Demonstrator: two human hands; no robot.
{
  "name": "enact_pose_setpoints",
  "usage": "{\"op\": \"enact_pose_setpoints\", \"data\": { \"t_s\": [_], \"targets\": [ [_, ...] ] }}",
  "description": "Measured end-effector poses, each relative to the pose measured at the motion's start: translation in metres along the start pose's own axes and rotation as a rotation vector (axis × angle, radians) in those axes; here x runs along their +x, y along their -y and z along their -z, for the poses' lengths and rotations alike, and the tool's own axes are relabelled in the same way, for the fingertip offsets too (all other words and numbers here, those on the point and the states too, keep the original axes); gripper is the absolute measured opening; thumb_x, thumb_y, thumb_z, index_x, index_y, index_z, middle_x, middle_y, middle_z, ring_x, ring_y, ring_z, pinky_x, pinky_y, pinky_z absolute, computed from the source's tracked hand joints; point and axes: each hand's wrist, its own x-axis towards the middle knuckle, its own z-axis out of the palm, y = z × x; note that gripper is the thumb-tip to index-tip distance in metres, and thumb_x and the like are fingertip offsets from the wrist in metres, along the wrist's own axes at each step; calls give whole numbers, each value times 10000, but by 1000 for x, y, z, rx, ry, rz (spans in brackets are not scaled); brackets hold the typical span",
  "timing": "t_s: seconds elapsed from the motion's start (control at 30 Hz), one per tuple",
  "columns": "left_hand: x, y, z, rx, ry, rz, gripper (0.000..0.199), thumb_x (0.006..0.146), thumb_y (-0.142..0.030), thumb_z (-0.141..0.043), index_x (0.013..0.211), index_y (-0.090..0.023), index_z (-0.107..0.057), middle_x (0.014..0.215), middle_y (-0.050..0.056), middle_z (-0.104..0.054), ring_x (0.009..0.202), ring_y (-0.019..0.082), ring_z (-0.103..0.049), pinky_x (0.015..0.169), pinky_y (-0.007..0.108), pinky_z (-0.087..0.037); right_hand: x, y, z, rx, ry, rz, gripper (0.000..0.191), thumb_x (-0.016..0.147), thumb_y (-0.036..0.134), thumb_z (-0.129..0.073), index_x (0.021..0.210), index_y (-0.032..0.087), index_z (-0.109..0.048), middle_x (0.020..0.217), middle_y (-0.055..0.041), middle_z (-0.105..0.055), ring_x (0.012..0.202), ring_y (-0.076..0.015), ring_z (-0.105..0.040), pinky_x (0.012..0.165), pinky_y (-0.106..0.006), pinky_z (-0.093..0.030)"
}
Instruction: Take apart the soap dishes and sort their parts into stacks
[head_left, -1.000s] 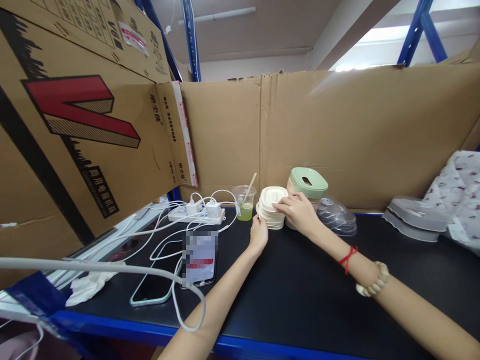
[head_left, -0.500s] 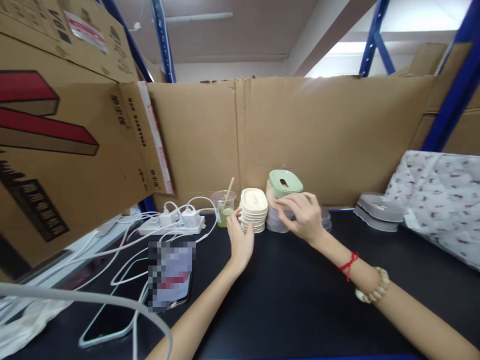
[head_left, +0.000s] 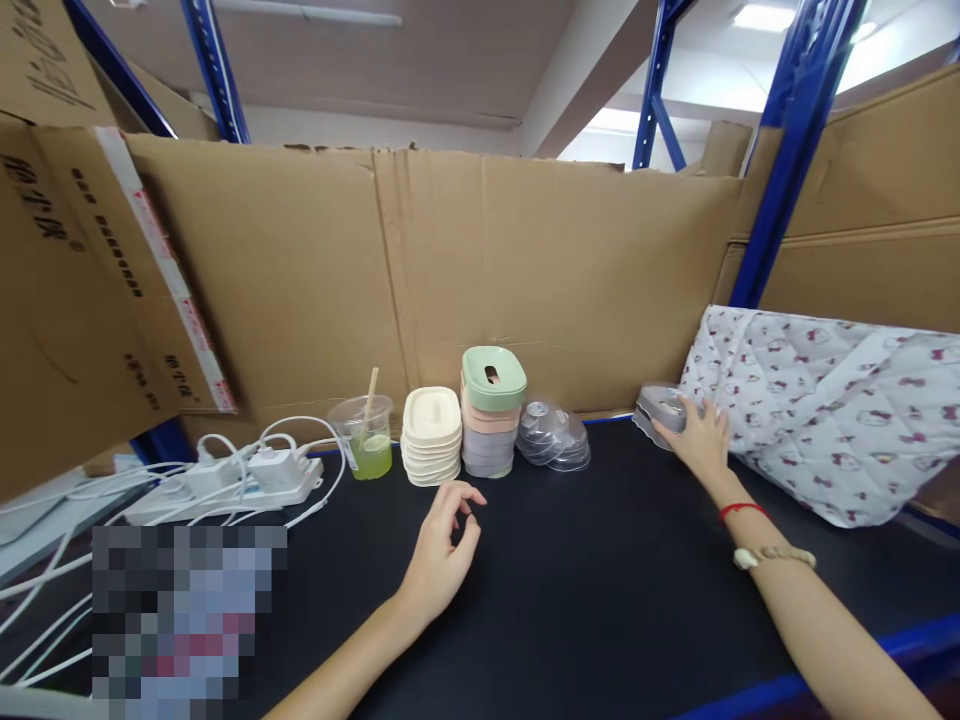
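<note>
My left hand (head_left: pixel 441 560) hovers over the black tabletop, fingers loosely bent, thumb apart, nothing in it. Just beyond it stands a stack of cream lids (head_left: pixel 433 435) beside a taller stack of square containers (head_left: pixel 489 440) in grey and pink, topped by a green piece (head_left: pixel 495 375) with a slot. At the right, my right hand (head_left: pixel 699 438) reaches to the translucent grey plastic covers (head_left: pixel 660 408), its fingers spread at their near side. Whether it touches them is hard to tell. Clear domed lids (head_left: pixel 553 437) lie right of the container stack.
A plastic cup (head_left: pixel 367 440) of green liquid with a stick stands left of the lids. White cables and a power strip (head_left: pixel 277 478) fill the left side, near a blurred-out patch. A patterned quilted bag (head_left: pixel 832 410) sits at the right. A cardboard wall (head_left: pixel 555 270) closes the back.
My left hand has come away from the cream lids, back towards me. My right hand has left the container stack for the grey covers at the right. The view has turned right.
</note>
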Motion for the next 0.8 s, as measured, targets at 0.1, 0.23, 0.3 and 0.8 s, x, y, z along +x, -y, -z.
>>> {"op": "enact_pose_setpoints", "data": {
  "t_s": [0.1,0.23,0.3,0.8],
  "targets": [
    [1,2,0,3,5,29,187,790,-250,-372,822,-183,-543,810,55,-523,647,195,-505,556,274,-434,2,-1,1,73,6,-39,481,745,309,-533,1158,64,-502,1250,-269,-336,1125,-435,-392,887,-523,-365],
    [0,0,0,-2,1,-7,174,800,-232,-383,816,-180,-548,788,44,-518,627,184,-503,527,251,-424,1,4,3,156,-43,-122,479,735,283,-584,1138,31,-521,1231,-285,-286,1153,-444,-355,933,-511,-330],
    [0,0,0,10,4,-42,169,807,-221,-384,811,-180,-549,779,39,-519,618,179,-503,534,248,-423,-1,6,5,183,-39,-139,465,739,254,-598,1153,47,-547,1234,-279,-300,1170,-454,-328,934,-542,-311],
    [-1,-5,-2,116,96,-137,200,832,-236,-338,815,-184,-531,820,63,-532,613,182,-511,541,262,-435,-27,14,65,480,47,14,445,534,375,-685,913,142,-680,929,-118,-641,955,-320,-566,903,-459,-423]
  ]
}}
